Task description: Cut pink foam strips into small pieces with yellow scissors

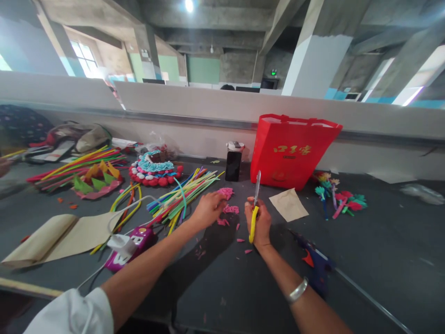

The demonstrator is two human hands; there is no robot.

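My left hand (209, 208) reaches to the middle of the dark table with its fingers curled at a pink fuzzy piece (226, 192), which shows at the fingertips. Just below lie another pink clump (231, 209) and several small pink scraps (240, 240). My right hand (260, 222) is closed around scissors (254, 225) with yellow handles. Their blades point up and away from me, and the palm hides part of the handles. Right of this hand lies a square of brown paper (289, 205).
A red bag (292, 153) and a phone (233, 165) leaning on a cup stand behind. Left are pipe cleaners (189, 192), a purple power strip (130, 248) with cords, a brown paper roll (52, 236) and a decorated crown (95, 183). Right lies a glue gun (314, 264). Another person's hand (4, 166) shows far left.
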